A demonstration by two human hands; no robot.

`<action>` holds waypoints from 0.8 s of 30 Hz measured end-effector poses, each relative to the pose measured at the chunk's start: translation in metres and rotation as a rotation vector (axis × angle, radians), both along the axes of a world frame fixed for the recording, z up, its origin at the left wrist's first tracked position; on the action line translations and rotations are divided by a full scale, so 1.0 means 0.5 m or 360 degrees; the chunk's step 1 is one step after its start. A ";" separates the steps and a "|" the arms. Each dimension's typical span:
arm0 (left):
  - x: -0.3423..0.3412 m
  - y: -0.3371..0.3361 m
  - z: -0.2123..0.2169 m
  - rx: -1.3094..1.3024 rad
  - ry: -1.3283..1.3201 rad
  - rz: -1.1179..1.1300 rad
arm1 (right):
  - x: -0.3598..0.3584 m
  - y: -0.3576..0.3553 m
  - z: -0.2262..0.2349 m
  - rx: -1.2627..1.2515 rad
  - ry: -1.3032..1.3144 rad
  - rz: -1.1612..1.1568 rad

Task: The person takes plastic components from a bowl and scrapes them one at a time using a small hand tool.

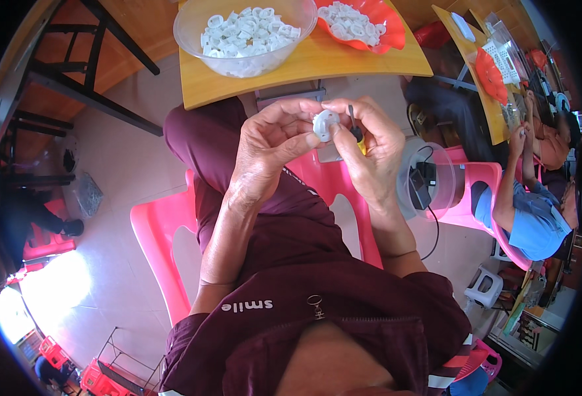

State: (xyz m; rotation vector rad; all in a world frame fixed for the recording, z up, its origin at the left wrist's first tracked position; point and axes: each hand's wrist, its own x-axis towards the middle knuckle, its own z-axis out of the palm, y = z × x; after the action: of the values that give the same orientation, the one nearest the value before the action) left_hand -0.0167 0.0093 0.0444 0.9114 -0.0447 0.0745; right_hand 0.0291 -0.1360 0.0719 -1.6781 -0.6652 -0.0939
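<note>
Above my lap, my left hand [268, 148] pinches a small round white plastic part [324, 124] between thumb and fingers. My right hand [378, 145] meets it from the other side, its thumb and index fingertip at the part's edge. Tucked in the right fingers is a small screwdriver-like tool with a thin dark shaft and a yellow-and-black handle [362, 146]; its shaft points up, away from the part. The fingers cover some of the part and much of the handle.
A clear bowl [189, 49] and a red scalloped dish [394, 41], both heaped with white plastic parts, stand on the wooden table [238, 84] ahead. A clear tub [406, 198] with black adapters and a cable sits right. People work at another table [499, 129] farther right.
</note>
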 end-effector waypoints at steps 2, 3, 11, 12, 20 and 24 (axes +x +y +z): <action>0.005 0.004 -0.001 -0.0059 -0.0036 0.0009 | 0.002 0.004 0.002 0.0009 -0.0058 -0.0012; 0.005 0.007 0.001 -0.0065 -0.0007 0.0024 | 0.003 0.006 0.002 0.0020 -0.0102 -0.0019; 0.042 0.026 0.056 0.0405 0.0351 -0.0020 | 0.074 0.019 -0.119 0.0292 0.0874 -0.0124; 0.070 0.024 0.045 0.0480 0.0250 -0.0029 | 0.076 0.016 -0.134 0.0299 0.0865 -0.0114; 0.377 0.011 0.096 0.0760 -0.0065 0.0073 | 0.072 0.024 -0.157 0.0446 0.1076 -0.0016; 0.410 0.011 0.113 0.1262 0.0078 0.0148 | 0.083 0.010 -0.165 0.0462 0.1085 -0.0044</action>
State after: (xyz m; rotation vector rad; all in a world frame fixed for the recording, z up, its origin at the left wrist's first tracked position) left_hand 0.1883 0.0146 0.1009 1.7080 0.0171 0.1243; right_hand 0.0704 -0.1308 -0.0104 -1.3192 -0.1033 0.3365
